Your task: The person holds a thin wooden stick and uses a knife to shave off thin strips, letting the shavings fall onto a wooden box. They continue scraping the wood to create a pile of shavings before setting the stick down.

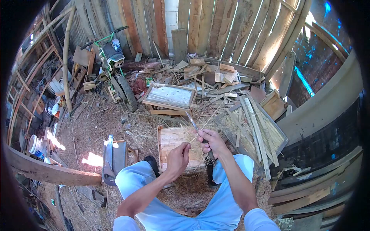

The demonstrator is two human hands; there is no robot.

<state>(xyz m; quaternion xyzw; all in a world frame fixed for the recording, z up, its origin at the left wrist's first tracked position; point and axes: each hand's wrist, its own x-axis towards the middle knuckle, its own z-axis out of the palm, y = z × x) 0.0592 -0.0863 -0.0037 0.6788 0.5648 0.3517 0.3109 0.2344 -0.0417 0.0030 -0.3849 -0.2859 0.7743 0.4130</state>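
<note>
My right hand (212,143) is wrapped round the dark handle of a knife, and its narrow blade (192,121) points up and away to the left. A thin pale strip of wood or bamboo (211,118) slants from my left hand past the knife toward the upper right. My left hand (178,158) is closed, with its thumb and fingertips pinching the near end of that strip. Both hands are above a shallow wooden crate (175,137) between my knees. Fine pale shavings (188,134) lie in the crate and around it.
A handsaw (109,158) lies on a small stool (122,154) at my left. Ahead is a wooden tray of thin strips (169,95), with scrap wood behind it. Long slats (254,133) lie at the right. A small motorbike (117,69) stands at the back left.
</note>
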